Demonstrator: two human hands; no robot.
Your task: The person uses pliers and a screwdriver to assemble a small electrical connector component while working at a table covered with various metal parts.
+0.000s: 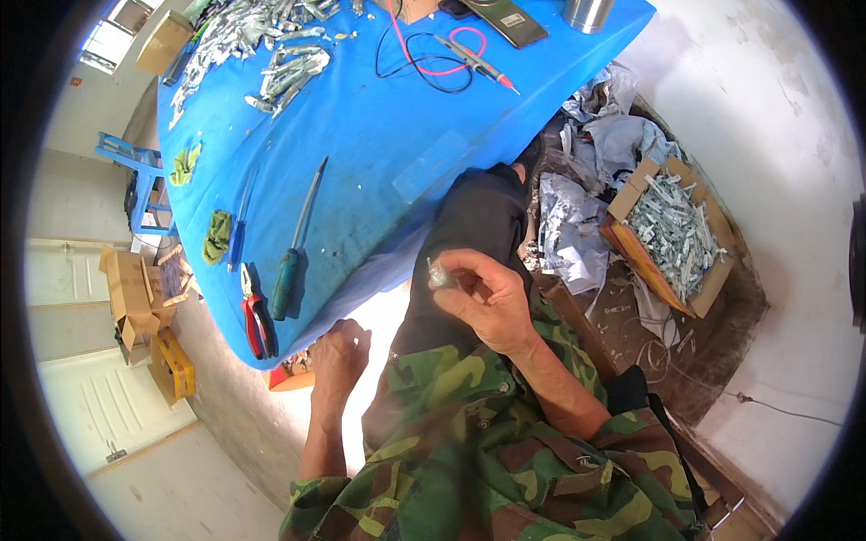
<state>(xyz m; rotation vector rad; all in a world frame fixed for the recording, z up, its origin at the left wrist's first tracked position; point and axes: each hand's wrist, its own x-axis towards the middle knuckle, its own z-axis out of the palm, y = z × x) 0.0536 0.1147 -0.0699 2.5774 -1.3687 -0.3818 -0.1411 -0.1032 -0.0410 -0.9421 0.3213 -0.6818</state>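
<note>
Off the near edge of the blue table (361,180), the right hand (492,302) pinches a small shiny piece (438,275), probably keeping it visible, while the left hand (341,356) curls beside that edge, contents untellable, and 2 screwdrivers (285,281) lie on the table, presumably for easy reach.

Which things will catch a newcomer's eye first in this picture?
Probably the bright blue table cover, upper middle, with silvery strips heaped at its far left. Then perhaps the right hand, pinching a small shiny piece near the centre, and the carton of pale strips at right.
</note>
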